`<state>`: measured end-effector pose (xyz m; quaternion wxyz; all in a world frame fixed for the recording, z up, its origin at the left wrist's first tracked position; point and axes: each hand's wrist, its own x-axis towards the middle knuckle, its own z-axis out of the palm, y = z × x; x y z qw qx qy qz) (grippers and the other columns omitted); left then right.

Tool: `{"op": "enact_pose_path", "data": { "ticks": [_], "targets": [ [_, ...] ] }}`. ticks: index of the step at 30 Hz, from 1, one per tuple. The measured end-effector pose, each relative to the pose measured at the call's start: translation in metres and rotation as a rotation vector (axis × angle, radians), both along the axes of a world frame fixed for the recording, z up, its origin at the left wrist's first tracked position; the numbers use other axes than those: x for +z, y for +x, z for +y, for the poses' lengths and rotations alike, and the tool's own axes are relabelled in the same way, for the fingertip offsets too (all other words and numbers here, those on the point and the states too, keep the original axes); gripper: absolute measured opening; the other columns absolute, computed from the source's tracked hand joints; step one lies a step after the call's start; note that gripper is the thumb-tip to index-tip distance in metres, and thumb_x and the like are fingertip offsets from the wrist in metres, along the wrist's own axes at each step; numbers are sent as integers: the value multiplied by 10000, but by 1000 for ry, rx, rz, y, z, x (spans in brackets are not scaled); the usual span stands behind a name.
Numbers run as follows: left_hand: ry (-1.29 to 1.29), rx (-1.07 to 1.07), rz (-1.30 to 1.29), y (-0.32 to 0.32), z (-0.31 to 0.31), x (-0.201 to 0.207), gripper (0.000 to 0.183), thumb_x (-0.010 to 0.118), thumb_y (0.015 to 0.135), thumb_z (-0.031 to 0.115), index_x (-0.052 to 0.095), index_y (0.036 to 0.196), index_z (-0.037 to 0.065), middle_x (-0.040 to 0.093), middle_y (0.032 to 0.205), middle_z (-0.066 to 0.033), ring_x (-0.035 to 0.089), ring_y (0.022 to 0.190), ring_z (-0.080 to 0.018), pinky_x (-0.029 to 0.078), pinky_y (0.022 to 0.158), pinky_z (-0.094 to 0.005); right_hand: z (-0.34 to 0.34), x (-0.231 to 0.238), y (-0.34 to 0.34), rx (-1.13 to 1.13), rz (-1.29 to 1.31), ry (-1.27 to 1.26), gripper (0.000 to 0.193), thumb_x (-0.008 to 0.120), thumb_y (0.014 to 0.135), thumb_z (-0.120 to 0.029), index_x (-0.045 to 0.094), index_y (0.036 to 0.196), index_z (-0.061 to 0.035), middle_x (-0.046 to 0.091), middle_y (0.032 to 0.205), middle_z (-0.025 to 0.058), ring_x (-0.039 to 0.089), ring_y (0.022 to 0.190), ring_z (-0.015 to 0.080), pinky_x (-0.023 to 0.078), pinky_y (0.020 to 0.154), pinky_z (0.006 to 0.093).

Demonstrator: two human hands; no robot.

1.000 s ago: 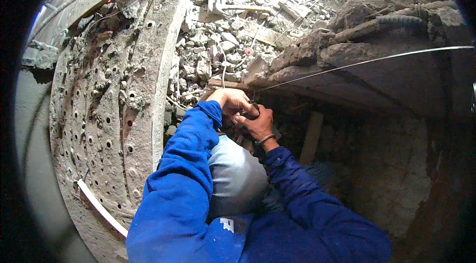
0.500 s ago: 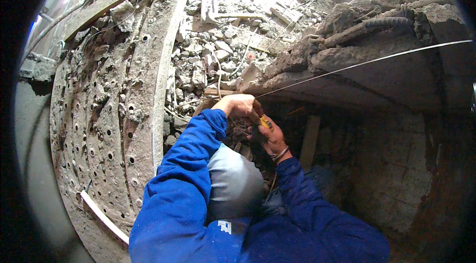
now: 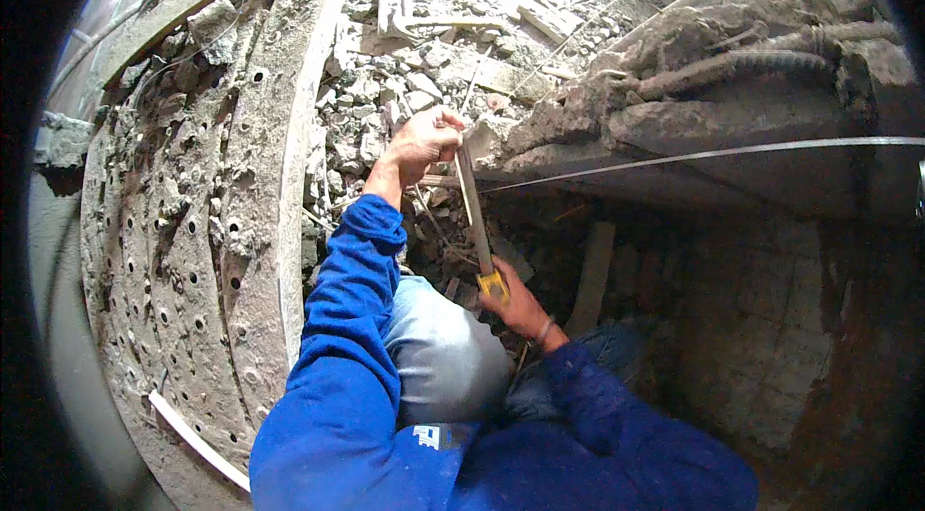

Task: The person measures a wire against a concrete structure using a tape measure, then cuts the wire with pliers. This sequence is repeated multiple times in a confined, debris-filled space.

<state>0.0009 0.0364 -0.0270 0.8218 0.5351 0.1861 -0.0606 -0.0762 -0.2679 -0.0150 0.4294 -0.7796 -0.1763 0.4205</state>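
Observation:
My right hand [image 3: 522, 304], in front of my knee, is closed round a yellow tape measure [image 3: 493, 286]. Out of its case runs a metal blade [image 3: 472, 198], pulled upward and slightly left. At the far end my left hand [image 3: 427, 143] pinches the blade between thumb and fingers, above the rubble. The blade passes in front of the end of a thin pale line [image 3: 694, 157] that stretches off to the right under a broken concrete edge [image 3: 665, 121]; whether the two touch I cannot tell.
Left of me stands a dirty panel with rows of holes [image 3: 198, 232], edged by a long pale board [image 3: 313, 78]. Broken rubble [image 3: 371, 97] fills the far side. To the right lies a dark pit with an upright plank [image 3: 593, 270]. A white pipe [image 3: 198, 439] sits lower left.
My hands have moved apart: the left went up and left, the right came down toward my knee. A length of blade now shows between them. The view has shifted slightly.

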Motion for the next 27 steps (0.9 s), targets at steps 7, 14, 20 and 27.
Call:
{"op": "enact_pose_path", "data": {
  "ticks": [7,14,20,27],
  "targets": [
    [85,266,12,54,-20,-18,242,687,794,202,596,952,43,606,839,1,545,705,-76,451,613,-243,-51,17,-26,-75,62,-265,522,711,776,-401,541,1125,-52,627,915,101,596,823,177,481,749,310],
    [-37,298,-39,50,-38,-52,271,761,741,113,596,936,24,570,803,11,525,683,-77,466,615,-232,-25,31,-35,-242,56,-293,464,696,789,-407,586,1053,-41,632,871,123,606,780,187,489,703,318],
    [-58,139,47,43,-31,-44,215,725,786,126,650,970,43,599,746,20,482,593,-46,397,515,-208,-10,46,-41,-233,-70,-376,453,689,795,-359,579,1069,-15,642,884,135,625,806,220,488,741,311],
    [-135,181,3,46,-43,-48,165,693,813,120,668,955,41,608,747,27,483,558,-37,393,475,-195,-11,50,-51,-124,-113,-347,505,737,735,-253,523,1117,-1,579,1041,180,555,969,347,454,842,393]
  ]
}}
